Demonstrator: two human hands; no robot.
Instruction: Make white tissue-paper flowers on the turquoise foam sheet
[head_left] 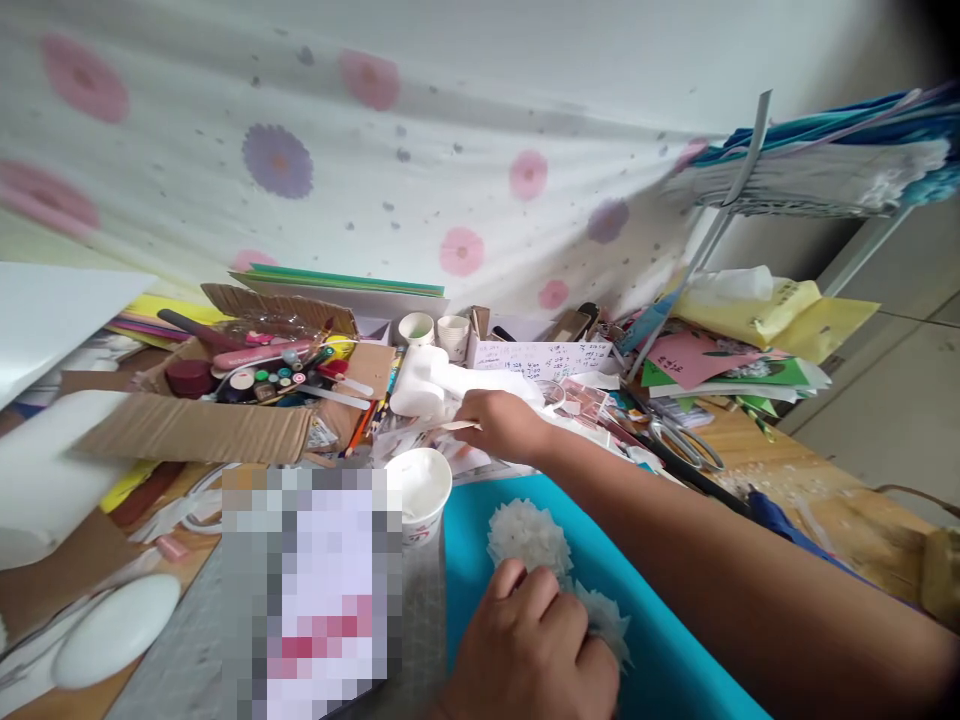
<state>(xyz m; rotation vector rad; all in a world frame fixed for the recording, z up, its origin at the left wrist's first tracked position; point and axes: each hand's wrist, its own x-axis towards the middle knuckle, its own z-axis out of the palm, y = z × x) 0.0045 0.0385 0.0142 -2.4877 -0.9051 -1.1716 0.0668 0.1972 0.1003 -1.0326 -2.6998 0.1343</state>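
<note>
My right hand (pixel 501 425) reaches across from the right, fingers pinched around a thin pale strip (pixel 459 425). Just beyond it lies a white object shaped like a hair dryer (pixel 420 382). A white paper cup (pixel 418 510) stands below and left of that hand, with something whitish inside. At the bottom, my left hand (pixel 541 640) is closed with its fingers curled and its fingertips hidden. Beside its knuckles sit a ruffled white flower (pixel 529 535) and a second one (pixel 606 622), partly covered by the hand, over a blue tray (pixel 480 500).
On the left, an open cardboard box (pixel 195 430) holds bottles and tools. Two paper cups (pixel 453 335) stand behind. A blurred-out phone-like object (pixel 330 590) lies on a grey mat (pixel 187 640). Scissors (pixel 686 440) and paper sheets (pixel 697 360) are at right.
</note>
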